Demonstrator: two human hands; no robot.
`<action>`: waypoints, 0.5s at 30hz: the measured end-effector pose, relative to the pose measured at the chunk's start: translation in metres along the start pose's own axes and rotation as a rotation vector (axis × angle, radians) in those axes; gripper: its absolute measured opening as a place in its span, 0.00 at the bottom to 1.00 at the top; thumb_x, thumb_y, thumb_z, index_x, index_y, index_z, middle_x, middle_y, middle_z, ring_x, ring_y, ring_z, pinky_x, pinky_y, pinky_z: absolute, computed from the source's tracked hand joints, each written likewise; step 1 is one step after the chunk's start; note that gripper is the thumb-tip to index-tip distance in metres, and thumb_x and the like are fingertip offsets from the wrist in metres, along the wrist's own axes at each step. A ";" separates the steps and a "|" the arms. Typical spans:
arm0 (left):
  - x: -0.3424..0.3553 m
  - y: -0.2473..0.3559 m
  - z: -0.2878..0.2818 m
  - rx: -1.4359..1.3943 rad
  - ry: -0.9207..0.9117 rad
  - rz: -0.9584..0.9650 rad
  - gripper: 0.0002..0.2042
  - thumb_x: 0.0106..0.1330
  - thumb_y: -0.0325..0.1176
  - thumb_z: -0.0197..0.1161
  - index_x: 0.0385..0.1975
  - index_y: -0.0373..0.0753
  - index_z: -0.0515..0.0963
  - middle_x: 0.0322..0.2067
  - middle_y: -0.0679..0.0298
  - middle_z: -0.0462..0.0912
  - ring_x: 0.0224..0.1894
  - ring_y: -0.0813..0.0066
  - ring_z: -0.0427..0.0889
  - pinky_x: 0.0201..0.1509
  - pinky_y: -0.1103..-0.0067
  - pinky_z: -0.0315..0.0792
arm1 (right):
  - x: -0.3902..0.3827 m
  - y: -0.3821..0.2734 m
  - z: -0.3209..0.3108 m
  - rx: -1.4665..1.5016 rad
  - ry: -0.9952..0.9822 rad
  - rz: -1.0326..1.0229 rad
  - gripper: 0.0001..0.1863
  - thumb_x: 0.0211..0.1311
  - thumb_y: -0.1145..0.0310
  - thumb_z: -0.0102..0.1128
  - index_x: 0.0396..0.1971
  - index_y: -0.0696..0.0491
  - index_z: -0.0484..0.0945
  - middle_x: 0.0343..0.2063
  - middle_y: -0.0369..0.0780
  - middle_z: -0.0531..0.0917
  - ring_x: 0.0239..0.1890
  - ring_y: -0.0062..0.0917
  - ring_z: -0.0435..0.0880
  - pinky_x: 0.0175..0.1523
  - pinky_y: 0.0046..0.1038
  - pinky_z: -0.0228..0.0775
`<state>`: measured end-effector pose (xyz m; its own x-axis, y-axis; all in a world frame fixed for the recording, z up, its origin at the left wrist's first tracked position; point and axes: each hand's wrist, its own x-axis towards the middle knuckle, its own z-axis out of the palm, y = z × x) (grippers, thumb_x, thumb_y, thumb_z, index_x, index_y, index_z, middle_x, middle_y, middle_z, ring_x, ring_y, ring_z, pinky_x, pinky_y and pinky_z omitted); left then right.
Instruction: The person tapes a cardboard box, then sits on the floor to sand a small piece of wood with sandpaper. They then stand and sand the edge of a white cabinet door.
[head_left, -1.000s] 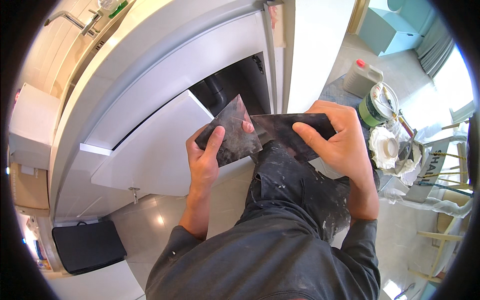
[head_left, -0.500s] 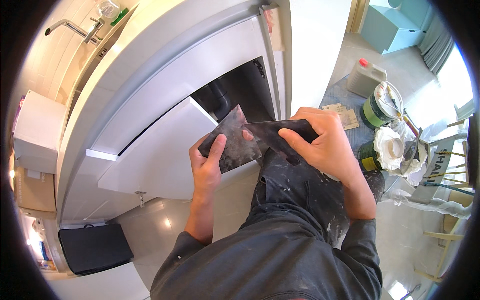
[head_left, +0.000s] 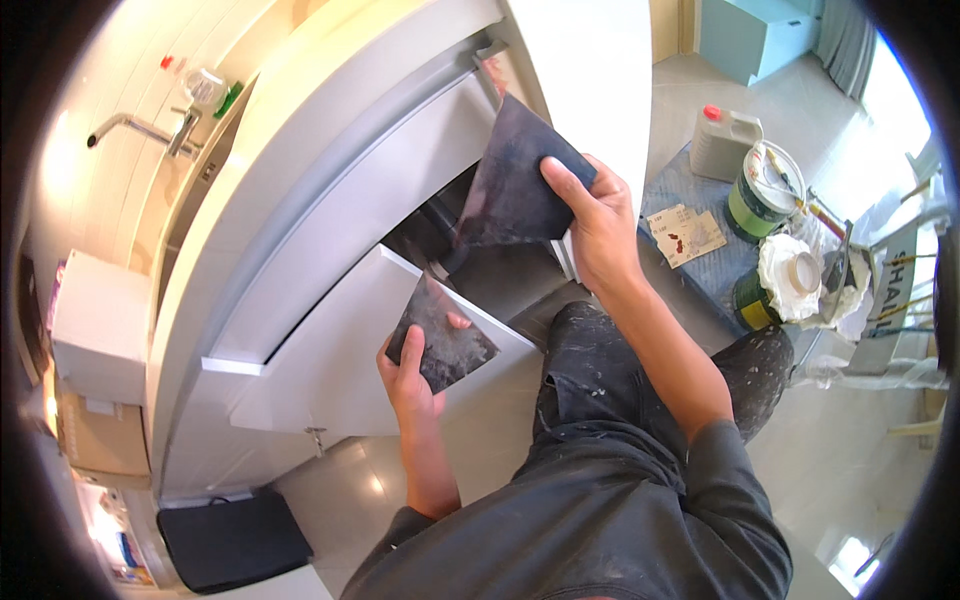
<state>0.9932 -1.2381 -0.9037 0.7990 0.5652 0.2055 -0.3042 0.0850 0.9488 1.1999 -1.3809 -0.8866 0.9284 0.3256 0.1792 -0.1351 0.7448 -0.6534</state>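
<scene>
My left hand grips a small dark filler spreader, a flat plate with pale smears over its face, thumb on top. It is held in front of the open white cabinet door. Farther up and right, my right hand is closed on a larger dark flat spreader, thumb across its face. The top corner of that spreader is close to a narrow pale strip with pinkish marks on the cabinet's edge; contact cannot be made out. The two spreaders are apart.
Inside the open cabinet is a dark pipe. On a blue-grey sheet at right are a jerrycan, a paint bucket, printed cards and a plastic-draped tub. Boxes and a tap are at left.
My right hand has lifted its spreader up and away from the left one, toward the cabinet's edge. My left hand has sunk a little. The view has shifted.
</scene>
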 end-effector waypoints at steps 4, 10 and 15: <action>-0.010 0.001 -0.016 0.016 0.111 -0.028 0.20 0.74 0.39 0.60 0.57 0.29 0.71 0.38 0.54 0.84 0.44 0.65 0.81 0.52 0.69 0.74 | 0.012 0.012 0.012 0.097 0.088 -0.045 0.12 0.67 0.68 0.68 0.42 0.61 0.82 0.35 0.37 0.87 0.36 0.17 0.84 0.45 0.22 0.76; -0.020 -0.004 -0.034 -0.005 0.162 -0.053 0.18 0.75 0.35 0.57 0.56 0.28 0.71 0.38 0.51 0.84 0.44 0.61 0.83 0.53 0.67 0.76 | 0.015 0.021 0.015 0.051 0.107 -0.108 0.12 0.67 0.68 0.68 0.42 0.62 0.82 0.35 0.38 0.87 0.35 0.18 0.84 0.41 0.21 0.77; -0.022 -0.005 -0.037 0.040 0.171 -0.056 0.18 0.75 0.39 0.58 0.55 0.31 0.72 0.38 0.55 0.84 0.43 0.66 0.81 0.51 0.70 0.75 | 0.022 0.023 0.016 0.024 0.102 -0.135 0.12 0.68 0.68 0.68 0.42 0.62 0.82 0.34 0.38 0.87 0.33 0.17 0.84 0.39 0.21 0.77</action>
<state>0.9577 -1.2206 -0.9222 0.7135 0.6917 0.1114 -0.2379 0.0896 0.9672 1.2112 -1.3469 -0.8859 0.9688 0.1615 0.1881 -0.0135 0.7919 -0.6105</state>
